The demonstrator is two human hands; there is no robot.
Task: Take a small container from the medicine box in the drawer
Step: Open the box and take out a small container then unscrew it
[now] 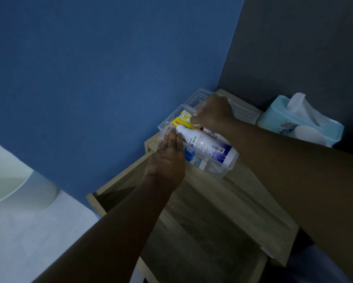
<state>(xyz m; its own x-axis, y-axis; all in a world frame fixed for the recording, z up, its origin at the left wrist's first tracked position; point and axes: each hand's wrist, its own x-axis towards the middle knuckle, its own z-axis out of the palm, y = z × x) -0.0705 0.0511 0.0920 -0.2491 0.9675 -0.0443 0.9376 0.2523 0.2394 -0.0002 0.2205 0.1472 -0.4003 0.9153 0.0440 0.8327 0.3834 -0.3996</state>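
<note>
A clear plastic medicine box point(222, 170) stands on a wooden nightstand with its lid point(245, 113) swung back. A white bottle point(206, 145) with a purple base lies across the top of its contents. Behind the bottle a yellow carton point(179, 121) sticks up. My left hand point(167, 162) lies flat against the box's near left side, fingertips touching the bottle's cap end. My right hand point(214, 113) reaches down into the box from above. Its curled fingers touch the yellow carton's edge; what they hold is hidden.
The nightstand top point(232, 211) stretches toward me, with a pulled-out drawer point(118, 186) dark inside at its left. A light-blue tissue box point(302, 123) sits at the back right. A blue wall rises behind. White bedding point(28, 221) fills the lower left.
</note>
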